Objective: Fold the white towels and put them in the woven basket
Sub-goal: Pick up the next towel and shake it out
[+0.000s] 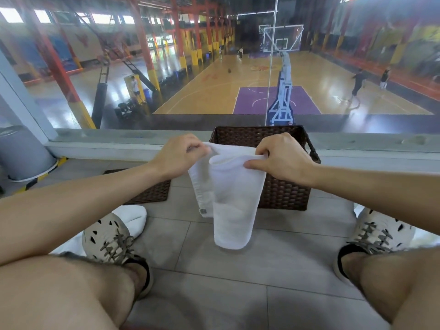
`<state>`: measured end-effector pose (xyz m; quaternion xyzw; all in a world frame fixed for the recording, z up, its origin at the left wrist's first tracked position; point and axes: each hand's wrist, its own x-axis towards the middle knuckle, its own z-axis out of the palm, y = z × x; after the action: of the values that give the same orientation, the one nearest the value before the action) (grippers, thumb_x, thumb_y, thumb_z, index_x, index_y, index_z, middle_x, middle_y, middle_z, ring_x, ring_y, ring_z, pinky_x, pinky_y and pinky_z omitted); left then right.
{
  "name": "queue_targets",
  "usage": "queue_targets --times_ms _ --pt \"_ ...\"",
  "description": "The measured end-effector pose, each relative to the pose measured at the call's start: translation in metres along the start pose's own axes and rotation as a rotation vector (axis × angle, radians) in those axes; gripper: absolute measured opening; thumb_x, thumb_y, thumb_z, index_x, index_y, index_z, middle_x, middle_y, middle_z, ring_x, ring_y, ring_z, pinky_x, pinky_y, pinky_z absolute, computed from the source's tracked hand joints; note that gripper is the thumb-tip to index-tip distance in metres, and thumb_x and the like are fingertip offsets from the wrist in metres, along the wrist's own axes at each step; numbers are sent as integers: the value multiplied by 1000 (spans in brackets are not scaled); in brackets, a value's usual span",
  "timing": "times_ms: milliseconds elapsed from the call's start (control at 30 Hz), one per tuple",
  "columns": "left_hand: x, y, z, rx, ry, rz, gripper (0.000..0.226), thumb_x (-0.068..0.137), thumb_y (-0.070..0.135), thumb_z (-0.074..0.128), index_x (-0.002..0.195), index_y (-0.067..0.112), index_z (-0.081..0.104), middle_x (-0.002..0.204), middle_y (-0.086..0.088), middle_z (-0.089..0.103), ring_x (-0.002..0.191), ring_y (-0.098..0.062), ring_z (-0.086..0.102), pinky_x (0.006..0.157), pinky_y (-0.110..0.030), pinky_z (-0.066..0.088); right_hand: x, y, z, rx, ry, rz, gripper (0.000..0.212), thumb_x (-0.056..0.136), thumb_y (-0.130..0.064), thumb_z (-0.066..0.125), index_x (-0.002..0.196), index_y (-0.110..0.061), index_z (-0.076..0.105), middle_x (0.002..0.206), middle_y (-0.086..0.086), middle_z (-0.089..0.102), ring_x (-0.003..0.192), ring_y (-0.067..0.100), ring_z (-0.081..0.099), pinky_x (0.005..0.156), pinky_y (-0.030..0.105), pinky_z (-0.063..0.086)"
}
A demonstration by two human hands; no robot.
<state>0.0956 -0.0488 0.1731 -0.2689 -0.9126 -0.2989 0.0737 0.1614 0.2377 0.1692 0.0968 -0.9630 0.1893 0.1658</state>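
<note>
A white towel [234, 198] hangs folded lengthwise in front of me, its lower end just above the floor tiles. My left hand [179, 157] pinches its top left corner and my right hand [281, 158] pinches its top right edge. Directly behind the towel stands the dark brown woven basket [283, 191], open at the top, partly hidden by the towel and my hands. More white towel cloth [134, 219] lies on the floor beside my left shoe.
A flat woven lid [152, 192] lies on the tiles left of the basket. My two shoes [112, 239] [378, 232] and bare legs frame the floor space. A glass wall and its sill [114, 142] stand right behind the basket. A grey cylinder [21, 153] is at far left.
</note>
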Motion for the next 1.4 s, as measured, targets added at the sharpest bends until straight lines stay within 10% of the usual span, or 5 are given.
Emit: queue_targets --times_ms 433,600,933,1200,1400 --pt "6 20 19 -10 32 73 50 70 54 97 111 30 83 111 20 69 95 6 63 78 -15 42 3 -4 0 91 216 106 38 81 -56 85 71 -20 81 82 -10 61 79 11 57 67 26 41" --pt "11 18 19 18 118 80 5 87 28 86 90 25 84 98 14 74 93 -7 69 82 -25 48 3 2 -7 87 254 124 44 80 -60 85 66 -19 80 75 -7 65 73 12 59 66 33 49" --pt "12 16 1 5 81 -7 11 77 8 82 85 15 84 71 23 70 66 14 60 63 -4 36 -6 25 -14 -192 -290 -291 30 102 -47 68 105 -22 84 128 -9 67 109 10 66 100 36 53" --pt "4 19 1 53 8 -40 6 78 5 79 80 11 80 47 28 55 49 5 51 51 -9 32 -2 13 -12 22 -20 36 30 85 -48 85 68 -23 81 62 -3 73 62 13 69 60 22 52" --pt "12 18 4 11 63 -100 11 77 8 80 79 19 79 59 19 67 56 0 59 61 -23 48 -4 8 -13 54 76 68 25 85 -40 84 70 -21 79 63 -9 67 64 10 64 65 33 58"
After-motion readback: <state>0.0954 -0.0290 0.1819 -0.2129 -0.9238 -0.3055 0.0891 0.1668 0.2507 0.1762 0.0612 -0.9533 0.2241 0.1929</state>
